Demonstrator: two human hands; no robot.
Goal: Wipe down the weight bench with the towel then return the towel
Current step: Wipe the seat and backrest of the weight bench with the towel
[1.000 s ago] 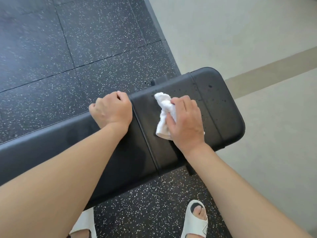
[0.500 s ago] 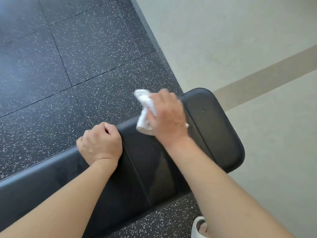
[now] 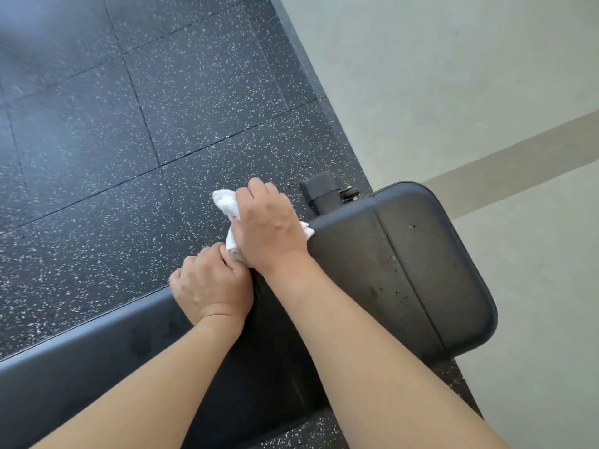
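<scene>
The right hand (image 3: 269, 226) grasped the crumpled white towel (image 3: 227, 205) at the far edge of the black padded weight bench (image 3: 405, 270), whose long axis ran leftward, while the clenched left hand (image 3: 210, 283) rested just beside it.

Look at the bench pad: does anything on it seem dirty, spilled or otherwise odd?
Yes. Small dark specks and droplets dot the end section of the weight bench, right of the right hand gripping the towel. That section looks unwiped.

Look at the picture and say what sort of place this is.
Most likely a gym. A padded black weight bench stands on speckled rubber floor tiles, and the right hand wipes it with a white towel, as gym users do.
</scene>
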